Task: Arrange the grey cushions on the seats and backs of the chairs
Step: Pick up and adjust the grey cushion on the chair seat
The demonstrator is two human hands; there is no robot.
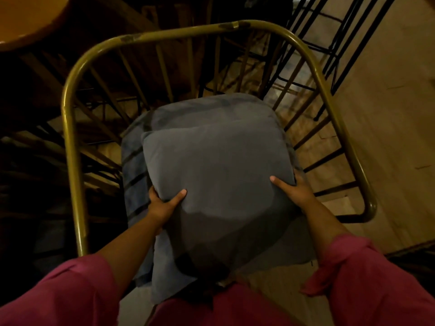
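I look straight down into a chair with an olive-gold tubular rail (70, 142) curving round its back and sides, with thin spindles below. A grey seat cushion (211, 109) lies on the seat. Above it I hold a second grey cushion (216, 165) flat, covering most of the lower one. My left hand (163, 203) grips its near left edge, thumb on top. My right hand (296, 189) grips its near right edge, thumb on top as well. Pink sleeves cover both forearms.
A round wooden table (28, 22) shows at the top left. A black wire-frame chair (329, 43) stands at the top right beyond the rail. Light wooden floor (388, 137) spreads to the right. The left side is dark with wooden chair legs.
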